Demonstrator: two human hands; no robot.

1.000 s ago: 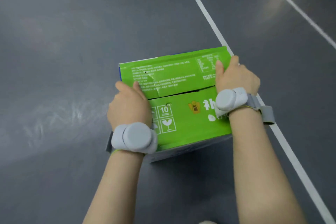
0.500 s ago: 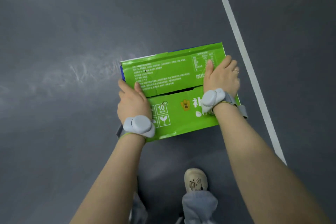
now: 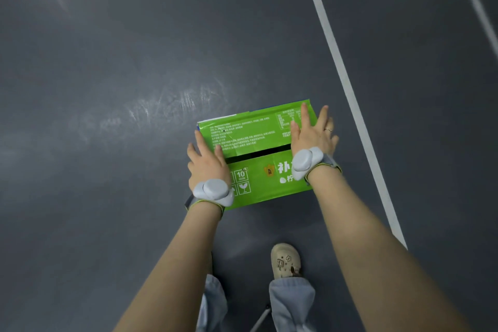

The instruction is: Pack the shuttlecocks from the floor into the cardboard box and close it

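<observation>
Pressing flat with straight fingers, the left hand (image 3: 207,167) and right hand (image 3: 314,135) close the cardboard box (image 3: 258,153); a dark gap (image 3: 258,154) between the flaps probably needs more pushing

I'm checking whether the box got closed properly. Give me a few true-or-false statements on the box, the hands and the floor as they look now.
1. Both flaps of the box are folded down. True.
2. The flaps meet with no gap. False: a dark slit shows between them.
3. The left hand grips a shuttlecock. False: its fingers lie straight at the box's left end and hold nothing.
4. The right hand rests flat at the right end. True.
5. Shuttlecocks lie on the floor. False: none show.
</observation>
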